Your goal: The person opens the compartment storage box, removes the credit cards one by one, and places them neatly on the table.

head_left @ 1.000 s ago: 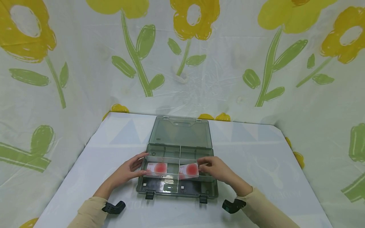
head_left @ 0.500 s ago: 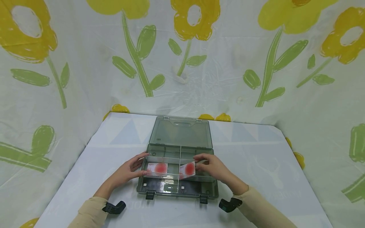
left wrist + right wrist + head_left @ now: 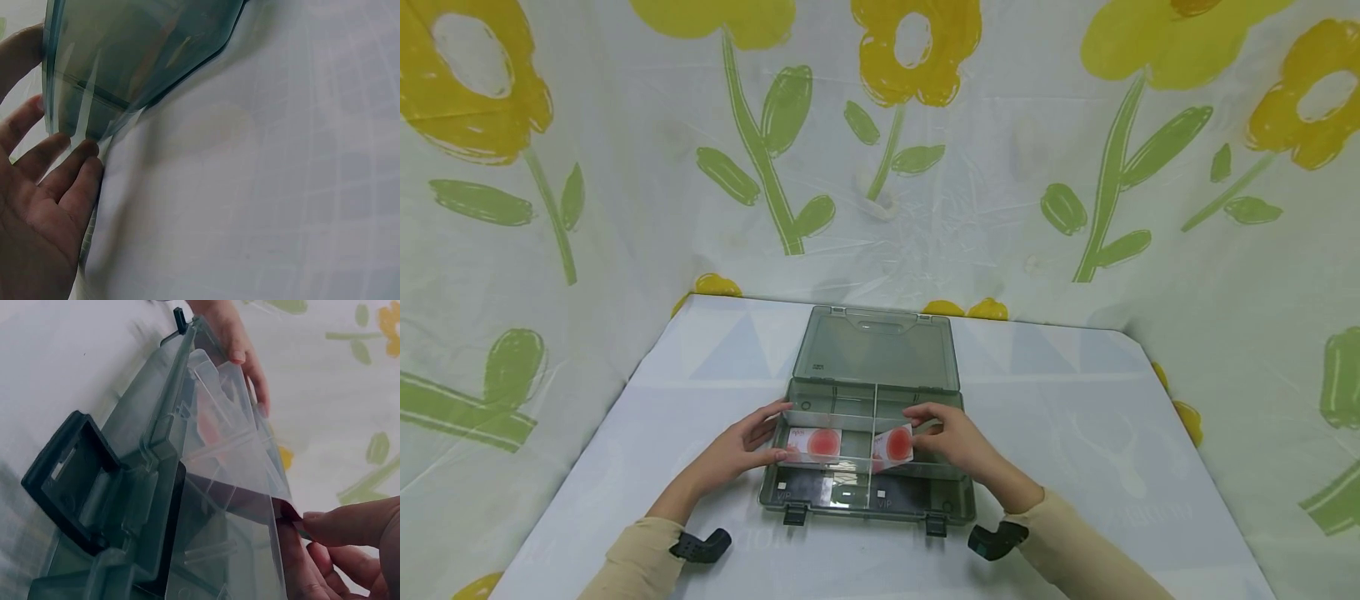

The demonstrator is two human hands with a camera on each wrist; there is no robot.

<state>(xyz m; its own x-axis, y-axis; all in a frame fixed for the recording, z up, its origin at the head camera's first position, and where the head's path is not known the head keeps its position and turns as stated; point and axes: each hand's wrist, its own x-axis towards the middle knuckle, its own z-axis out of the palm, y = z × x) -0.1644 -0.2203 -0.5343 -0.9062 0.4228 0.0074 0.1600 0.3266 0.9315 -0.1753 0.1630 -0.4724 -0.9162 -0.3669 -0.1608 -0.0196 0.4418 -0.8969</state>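
Observation:
A grey-green see-through divided case (image 3: 925, 514) lies with its lid back on the table. My right hand (image 3: 958, 442) pinches the right end of a white-and-pink card with a red circle (image 3: 897, 446), which slants in the right middle compartment. In the right wrist view the card (image 3: 240, 499) looks thin and bends up at the pinched end, between thumb and finger. Fairly straight fingers of my left hand (image 3: 741, 443) touch the case's left side, the thumb near a like card (image 3: 815, 444) lying in the left middle compartment. The left wrist view shows these fingers (image 3: 78, 165) against the clear wall.
Two black cards marked VIP (image 3: 901, 493) lie in the front compartments. The case's lid (image 3: 877, 348) leans toward the back of the white table (image 3: 1045, 408). Two latches (image 3: 936, 525) stick out in front. A flowered cloth (image 3: 970, 192) surrounds the table.
My right hand has moved a little left, and the card's pinched end has shifted left with it. The left hand stays in place on the case.

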